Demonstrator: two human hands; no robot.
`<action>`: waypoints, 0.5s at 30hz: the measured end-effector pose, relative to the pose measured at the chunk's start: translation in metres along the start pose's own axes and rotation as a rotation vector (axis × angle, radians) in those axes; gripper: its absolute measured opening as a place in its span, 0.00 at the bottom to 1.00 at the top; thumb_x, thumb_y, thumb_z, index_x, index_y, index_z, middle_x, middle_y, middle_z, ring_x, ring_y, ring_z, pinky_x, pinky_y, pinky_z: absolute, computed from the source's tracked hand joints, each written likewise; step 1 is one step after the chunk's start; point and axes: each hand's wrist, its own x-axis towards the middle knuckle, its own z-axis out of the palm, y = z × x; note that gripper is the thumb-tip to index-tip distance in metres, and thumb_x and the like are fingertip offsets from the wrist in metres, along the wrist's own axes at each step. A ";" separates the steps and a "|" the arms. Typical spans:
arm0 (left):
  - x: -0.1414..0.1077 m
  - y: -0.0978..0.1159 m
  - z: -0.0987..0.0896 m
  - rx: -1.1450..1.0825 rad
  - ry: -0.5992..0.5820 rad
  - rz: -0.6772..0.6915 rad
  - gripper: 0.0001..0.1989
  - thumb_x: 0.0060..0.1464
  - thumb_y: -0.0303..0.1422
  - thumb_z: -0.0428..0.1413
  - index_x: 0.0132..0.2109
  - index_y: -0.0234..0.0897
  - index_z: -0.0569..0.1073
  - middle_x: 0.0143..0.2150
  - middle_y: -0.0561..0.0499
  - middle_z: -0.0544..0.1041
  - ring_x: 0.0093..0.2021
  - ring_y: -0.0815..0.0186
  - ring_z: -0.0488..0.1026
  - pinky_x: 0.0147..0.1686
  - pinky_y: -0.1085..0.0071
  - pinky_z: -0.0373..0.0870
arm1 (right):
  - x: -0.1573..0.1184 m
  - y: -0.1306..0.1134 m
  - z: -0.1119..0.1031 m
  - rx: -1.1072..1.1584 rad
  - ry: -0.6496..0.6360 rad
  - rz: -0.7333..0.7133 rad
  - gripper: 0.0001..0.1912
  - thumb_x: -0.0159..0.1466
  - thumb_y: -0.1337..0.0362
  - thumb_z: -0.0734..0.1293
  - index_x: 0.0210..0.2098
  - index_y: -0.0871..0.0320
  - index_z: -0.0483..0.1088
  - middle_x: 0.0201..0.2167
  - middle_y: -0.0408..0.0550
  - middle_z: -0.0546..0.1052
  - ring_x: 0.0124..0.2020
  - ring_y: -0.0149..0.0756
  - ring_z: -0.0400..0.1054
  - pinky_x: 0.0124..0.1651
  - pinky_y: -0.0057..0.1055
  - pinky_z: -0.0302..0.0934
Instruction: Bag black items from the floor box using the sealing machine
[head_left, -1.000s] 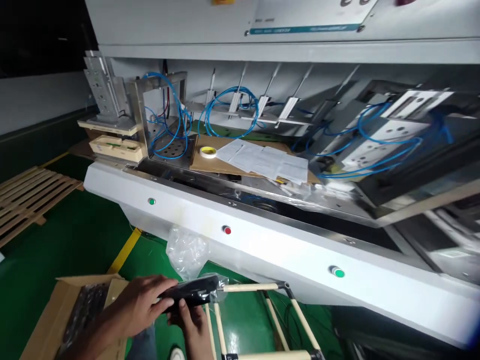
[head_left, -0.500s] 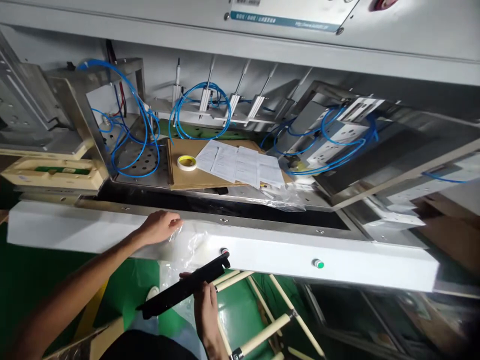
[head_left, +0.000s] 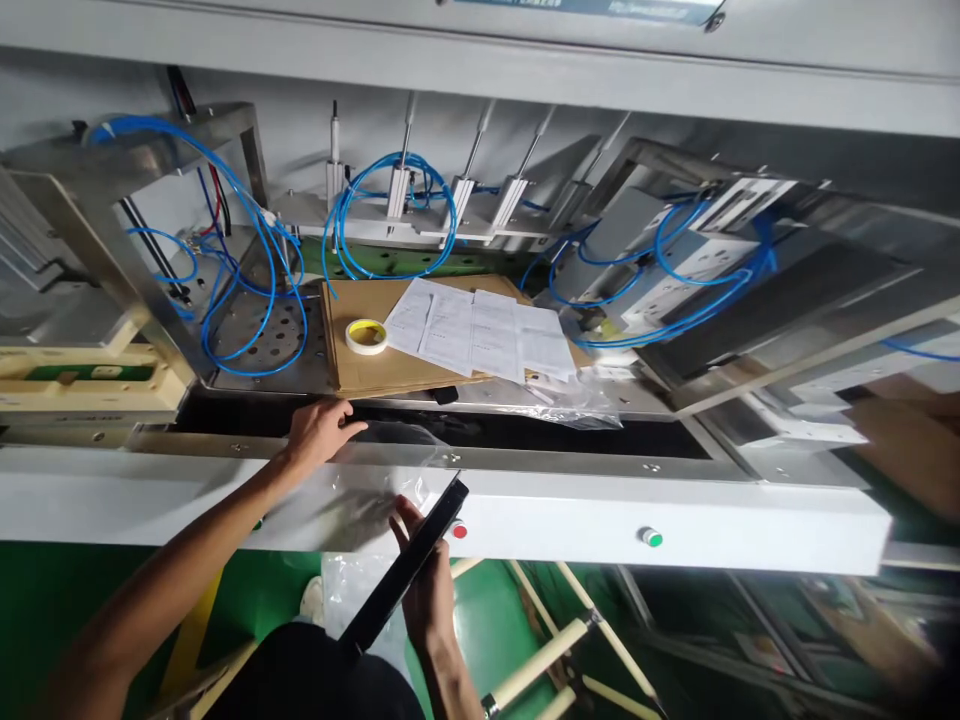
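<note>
My right hand (head_left: 429,590) is wrapped round a long, narrow black part (head_left: 409,570), which slants up to the right in front of the white machine edge. What this part is I cannot make out. A clear plastic bag (head_left: 356,500) hangs over that edge and down in front of it. At the bag's upper left, my left hand (head_left: 321,432) is closed on the film, thumb and fingers close together, just above the machine's metal rim. Beside the right-hand fingers, the bag's lower part is partly hidden by the black part.
Behind the dark slot lies a cardboard sheet (head_left: 352,374) with a tape roll (head_left: 366,337) and paper sheets (head_left: 480,335). Blue air hoses (head_left: 394,215) coil near metal cylinders. A red button (head_left: 459,529) and a green button (head_left: 651,538) sit on the white front edge.
My left hand has moved up, drawing the bag over the edge towards the slot. My right hand has tilted the black part steeper and raised its upper end slightly.
</note>
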 end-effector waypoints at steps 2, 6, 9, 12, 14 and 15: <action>-0.003 -0.002 0.005 -0.005 0.022 0.048 0.08 0.64 0.40 0.64 0.41 0.41 0.81 0.41 0.47 0.85 0.42 0.60 0.80 0.41 0.68 0.67 | 0.000 0.003 -0.002 0.070 0.047 0.019 0.27 0.64 0.38 0.70 0.50 0.51 0.81 0.63 0.55 0.78 0.65 0.56 0.71 0.72 0.61 0.59; -0.010 -0.002 0.012 -0.013 0.072 0.144 0.10 0.70 0.35 0.57 0.39 0.41 0.80 0.40 0.48 0.84 0.41 0.62 0.79 0.43 0.68 0.70 | 0.003 0.000 -0.006 0.080 0.074 0.018 0.26 0.63 0.38 0.71 0.47 0.52 0.81 0.64 0.56 0.77 0.64 0.57 0.72 0.70 0.62 0.60; -0.019 0.007 0.012 -0.014 0.134 0.210 0.11 0.71 0.35 0.53 0.48 0.40 0.81 0.48 0.43 0.83 0.49 0.57 0.79 0.54 0.62 0.72 | 0.006 -0.006 -0.012 0.042 0.064 -0.001 0.28 0.64 0.36 0.69 0.50 0.50 0.81 0.65 0.55 0.76 0.66 0.57 0.70 0.69 0.61 0.61; -0.029 0.027 0.014 -0.032 0.191 0.315 0.16 0.71 0.36 0.53 0.59 0.39 0.77 0.59 0.39 0.80 0.58 0.53 0.76 0.64 0.55 0.69 | 0.005 -0.009 -0.014 0.008 0.045 0.018 0.32 0.62 0.34 0.70 0.53 0.50 0.80 0.64 0.54 0.77 0.67 0.57 0.69 0.71 0.60 0.59; -0.028 0.045 0.020 -0.056 0.237 0.370 0.20 0.70 0.39 0.55 0.64 0.39 0.74 0.62 0.38 0.77 0.62 0.50 0.74 0.66 0.53 0.67 | 0.003 -0.009 -0.014 0.022 0.037 0.018 0.33 0.61 0.33 0.70 0.54 0.50 0.80 0.63 0.54 0.78 0.67 0.57 0.68 0.72 0.58 0.59; -0.025 0.055 0.025 -0.073 0.253 0.378 0.22 0.69 0.41 0.57 0.65 0.39 0.72 0.63 0.38 0.77 0.63 0.49 0.73 0.66 0.52 0.67 | 0.002 -0.009 -0.013 0.033 0.036 0.013 0.33 0.61 0.33 0.70 0.54 0.50 0.80 0.64 0.54 0.77 0.67 0.57 0.69 0.71 0.57 0.60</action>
